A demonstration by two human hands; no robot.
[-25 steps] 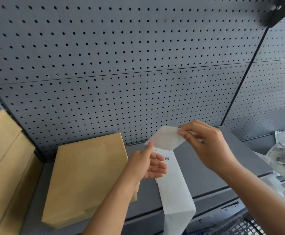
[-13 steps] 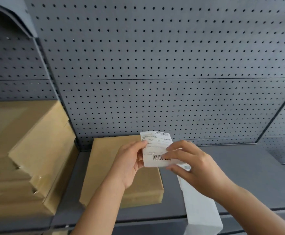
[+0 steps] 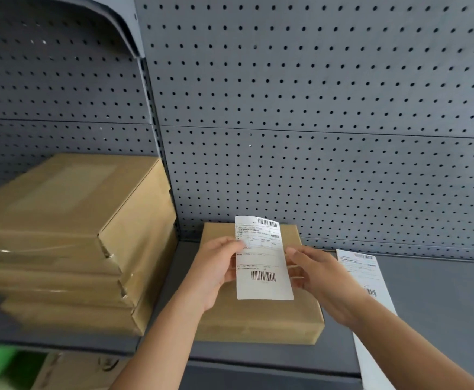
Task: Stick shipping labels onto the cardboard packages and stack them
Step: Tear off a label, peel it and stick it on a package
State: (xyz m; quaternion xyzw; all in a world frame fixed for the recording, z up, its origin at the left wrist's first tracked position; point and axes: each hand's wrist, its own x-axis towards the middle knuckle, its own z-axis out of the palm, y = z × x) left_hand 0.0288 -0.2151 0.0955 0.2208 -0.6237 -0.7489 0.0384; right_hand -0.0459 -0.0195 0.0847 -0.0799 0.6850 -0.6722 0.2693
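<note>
Shipping label [image 3: 262, 257]: white rectangular sheet, matte, printed face toward the camera. One barcode sits at its 12 o'clock end and a larger one near its 6 o'clock end, with fine text lines between, too small to read. It is held portrait over the cardboard package [image 3: 258, 319], at about 6 o'clock of the view; contact between label and lid cannot be determined. Left hand [image 3: 216, 271]: at the label's 9 o'clock edge, thumb on the printed face, fingers curled behind, pinching the sheet. Right hand [image 3: 323, 280]: at the 3 o'clock edge, thumb tip on the margin, fingers bent behind and beside the paper, also pinching. The package is a flat kraft-brown box with sharp corners and a plain, unlabelled lid where visible; it lies flat on the grey metal shelf [image 3: 432, 294]. At the package's 9 o'clock is a stack of packages [image 3: 69, 235], same brown board, at least four high, edges not aligned, glossy clear tape glinting on the corners. At its 3 o'clock a label strip [image 3: 371, 280] of white paper lies on the shelf and droops over the front lip. Behind everything stands a grey perforated pegboard panel [image 3: 314, 108] with a regular grid of round holes.
</note>
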